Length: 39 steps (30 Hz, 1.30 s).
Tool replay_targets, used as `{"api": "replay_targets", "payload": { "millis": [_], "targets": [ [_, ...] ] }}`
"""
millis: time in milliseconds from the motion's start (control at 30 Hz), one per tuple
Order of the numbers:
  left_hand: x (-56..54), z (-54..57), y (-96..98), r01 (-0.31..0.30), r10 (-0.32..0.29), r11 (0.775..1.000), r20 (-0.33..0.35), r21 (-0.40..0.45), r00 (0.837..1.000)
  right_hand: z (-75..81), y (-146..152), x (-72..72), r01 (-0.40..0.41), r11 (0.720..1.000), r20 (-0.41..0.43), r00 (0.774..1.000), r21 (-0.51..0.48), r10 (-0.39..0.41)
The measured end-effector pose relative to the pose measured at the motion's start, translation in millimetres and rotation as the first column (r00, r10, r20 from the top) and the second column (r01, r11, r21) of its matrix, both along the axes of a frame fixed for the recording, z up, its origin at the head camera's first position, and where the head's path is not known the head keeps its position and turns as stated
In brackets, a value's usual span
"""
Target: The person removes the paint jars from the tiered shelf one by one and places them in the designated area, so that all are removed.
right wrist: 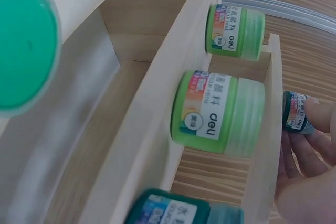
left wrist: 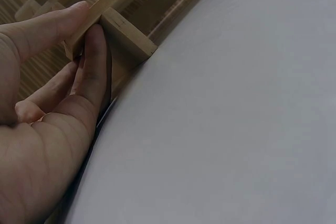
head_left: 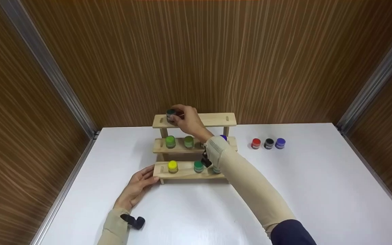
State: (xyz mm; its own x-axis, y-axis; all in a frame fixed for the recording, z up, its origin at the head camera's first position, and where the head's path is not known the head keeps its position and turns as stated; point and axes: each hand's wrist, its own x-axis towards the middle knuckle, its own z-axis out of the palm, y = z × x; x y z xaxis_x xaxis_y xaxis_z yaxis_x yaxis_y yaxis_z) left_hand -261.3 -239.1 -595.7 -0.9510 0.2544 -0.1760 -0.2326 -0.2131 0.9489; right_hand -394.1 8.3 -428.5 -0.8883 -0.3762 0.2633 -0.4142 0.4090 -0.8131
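Nearest us, at the lower left of the frame, our left hand (head_left: pixel 136 189) pinches the left end of the rack (head_left: pixel 185 172) on the white bench (head_left: pixel 182 211), thumb above the lowest board and fingers curled beneath, it seems to steady it. On that board stand a yellow jar (head_left: pixel 173 166), a green jar (head_left: pixel 198 166) and, partly behind our right sleeve (head_left: pixel 250 183), a third jar (head_left: pixel 217 169). One board up, two light green jars (head_left: pixel 170 142) stand at the left. Right of the rack, a red jar (head_left: pixel 256 143), a black jar (head_left: pixel 268 143) and a purple jar (head_left: pixel 280 143) stand in a row on the bench. Farthest, at the middle of the frame, our right hand (head_left: pixel 189 120) pinches a dark jar (head_left: pixel 170 114) between thumb and fingers, parted only by its width, at the left end of the top board (head_left: pixel 213 119). We cannot tell whether its base bears on the wood. We take the step as placing this jar; the next move likely calls for seating it flat, then easing the fingers off without tipping it.
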Motion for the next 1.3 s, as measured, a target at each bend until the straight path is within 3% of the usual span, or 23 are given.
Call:
{"api": "replay_targets", "payload": {
  "millis": [333, 700, 1300],
  "targets": [
    [0.5, 1.0, -2.3, -0.016, 0.016, 1.0, 0.006, 0.007, 1.0, 2.8, 19.6, 4.5, -0.008, 1.0, -0.061, 0.998, 0.029, 0.01],
    [3.7, 2.3, -9.7, -0.031, 0.032, 0.999, 0.014, -0.023, 0.999, 4.1, 48.1, 4.6, 0.021, 1.0, -0.058, 0.998, 0.014, -0.02],
    [4.6, 1.3, -11.5, -0.04, 0.04, 0.999, 0.021, -0.021, 0.999, 8.3, 125.8, -2.0, 0.104, 0.994, -0.013, 0.994, 0.01, -0.104]
  ]
}}
